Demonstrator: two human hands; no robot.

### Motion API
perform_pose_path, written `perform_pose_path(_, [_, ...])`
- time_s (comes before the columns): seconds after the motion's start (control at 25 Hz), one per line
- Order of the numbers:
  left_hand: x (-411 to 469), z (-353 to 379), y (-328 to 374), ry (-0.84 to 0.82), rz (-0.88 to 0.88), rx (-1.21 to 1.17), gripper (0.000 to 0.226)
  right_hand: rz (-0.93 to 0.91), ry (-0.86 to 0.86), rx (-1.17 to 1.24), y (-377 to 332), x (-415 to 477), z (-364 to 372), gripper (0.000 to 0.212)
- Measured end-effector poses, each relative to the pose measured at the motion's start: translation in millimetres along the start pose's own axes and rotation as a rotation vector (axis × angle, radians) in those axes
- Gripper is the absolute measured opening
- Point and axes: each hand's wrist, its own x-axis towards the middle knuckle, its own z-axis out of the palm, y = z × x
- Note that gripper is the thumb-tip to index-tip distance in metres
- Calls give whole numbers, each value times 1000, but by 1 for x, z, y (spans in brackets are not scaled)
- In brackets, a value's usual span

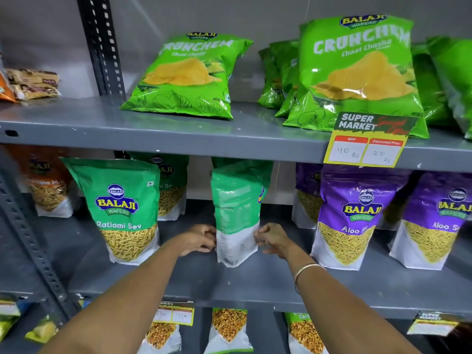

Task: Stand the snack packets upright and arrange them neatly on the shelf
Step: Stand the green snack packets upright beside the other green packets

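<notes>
A green and white Ratlami Sev packet (236, 213) stands upright in the middle of the middle shelf (229, 279), its printed back turned toward me. My left hand (198, 238) grips its lower left edge and my right hand (272, 238) grips its lower right edge. Left of it a second Ratlami Sev packet (122, 210) stands upright facing front, with a third one (171, 185) behind. Purple Aloo Sev packets (355, 215) stand upright to the right.
On the upper shelf, green Crunchem chip bags (189, 75) lean back, with a yellow price tag (367, 141) on the edge. An orange packet (48, 185) stands far left. A slotted upright post (33, 241) runs down the left. More packets (228, 328) fill the bottom shelf.
</notes>
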Motion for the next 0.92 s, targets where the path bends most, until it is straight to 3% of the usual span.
perform_pose_path(0.12, [-2, 3, 2, 98, 28, -21, 22, -27, -68, -51, -4, -9, -6, 24])
perform_pose_path(0.2, [0, 12, 3, 200, 70, -73, 19, -29, -235, -116, -7, -17, -8, 52])
perform_pose_path(0.28, [2, 21, 6, 208, 95, -118, 59, -57, -363, -156, -6, -20, -7, 72])
perform_pose_path(0.36, [3, 31, 9, 198, 113, -41, 66, -100, -380, -108, -4, -21, -1, 85])
perform_pose_path(0.4, [5, 34, 10, 219, 121, 4, 59, -109, -348, -101, -3, -21, 2, 86])
perform_pose_path(0.48, [6, 37, 13, 286, 131, 42, 46, -143, -281, -115, -4, -23, 1, 67])
perform_pose_path(0.56, [8, 39, 15, 299, 125, 15, 57, -172, -260, -121, -4, -22, -5, 61])
perform_pose_path(0.64, [6, 41, 19, 274, 126, -50, 79, -179, -272, -90, -3, -18, -17, 71])
perform_pose_path(0.72, [8, 44, 22, 271, 118, -43, 83, -189, -278, -83, -3, -18, -29, 68])
perform_pose_path(0.88, [16, 45, 22, 426, 107, 57, 45, -149, -225, -47, -1, -11, -47, 64])
perform_pose_path(0.92, [17, 45, 23, 426, 111, 38, 45, -138, -216, -20, 0, -8, -48, 64])
